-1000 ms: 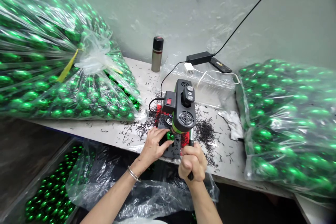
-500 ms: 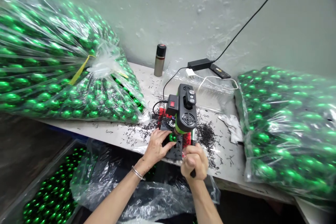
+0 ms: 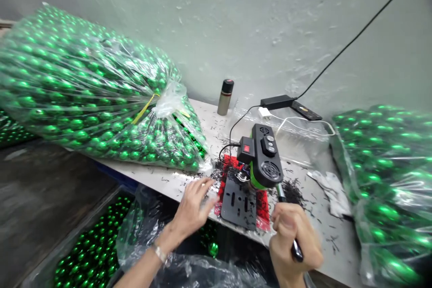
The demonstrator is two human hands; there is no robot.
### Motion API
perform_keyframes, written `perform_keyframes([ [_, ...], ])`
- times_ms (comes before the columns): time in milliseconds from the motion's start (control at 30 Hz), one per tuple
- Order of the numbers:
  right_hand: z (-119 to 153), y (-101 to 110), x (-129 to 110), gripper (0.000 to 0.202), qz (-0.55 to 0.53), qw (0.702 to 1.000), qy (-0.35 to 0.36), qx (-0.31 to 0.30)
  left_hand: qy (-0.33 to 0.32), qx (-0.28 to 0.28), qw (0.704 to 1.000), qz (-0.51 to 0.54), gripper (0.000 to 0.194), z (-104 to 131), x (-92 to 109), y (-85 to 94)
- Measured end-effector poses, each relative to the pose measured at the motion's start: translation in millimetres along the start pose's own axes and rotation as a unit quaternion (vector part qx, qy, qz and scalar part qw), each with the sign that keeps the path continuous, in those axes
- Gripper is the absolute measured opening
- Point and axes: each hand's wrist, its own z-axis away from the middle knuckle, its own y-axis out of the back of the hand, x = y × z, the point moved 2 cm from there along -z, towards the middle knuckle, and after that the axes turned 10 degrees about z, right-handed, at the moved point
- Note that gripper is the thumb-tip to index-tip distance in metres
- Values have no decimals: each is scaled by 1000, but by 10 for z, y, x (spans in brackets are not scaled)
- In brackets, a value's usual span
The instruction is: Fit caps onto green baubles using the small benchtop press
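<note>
My right hand [image 3: 294,236] is wrapped round the black-gripped lever handle [image 3: 297,251] of a small black and green bench machine [image 3: 266,157], which looks like a drill press. To the machine's left, my left hand [image 3: 194,204] is off the black slotted base plate [image 3: 239,202], fingers apart with nothing in them. A shiny green ball [image 3: 213,249] shows below the table edge, under the left hand. The base plate carries no ball. Red material [image 3: 263,211] lies under it. Short black curled scraps [image 3: 293,191] are scattered around the machine.
Big clear bags of green balls stand left [image 3: 101,108] and right [image 3: 388,166]. Below the table is an open plastic-lined container [image 3: 91,243] of green balls. Behind the machine are a bottle [image 3: 225,97], a power adapter [image 3: 277,101] with cables, and a white glove [image 3: 332,193].
My left hand has come away from the base plate and the green ball it held there is gone from the plate. My right hand stays on the lever. The view has shifted left.
</note>
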Motion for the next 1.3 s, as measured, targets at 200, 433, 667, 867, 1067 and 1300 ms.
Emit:
perform_keyframes([
  [200,-13,11,-25,29,10,1000,11,-9,66,-52,983,-166,26,-1051,-524,-54],
  [433,23,11,-15,29,22,1000,19,-4,78,-61,985,-141,11,-1242,-655,-11],
  [667,46,4,15,28,13,1000,12,-5,268,-1,894,360,47,-799,-334,111],
  [867,-27,13,21,30,20,1000,17,3,373,-16,762,529,38,-460,-144,-334],
  [1067,-91,19,33,32,19,1000,22,0,285,-83,894,335,39,-357,-2,-607],
  [1300,-81,20,25,32,26,1000,14,-3,78,-110,986,101,32,-272,145,-678],
])
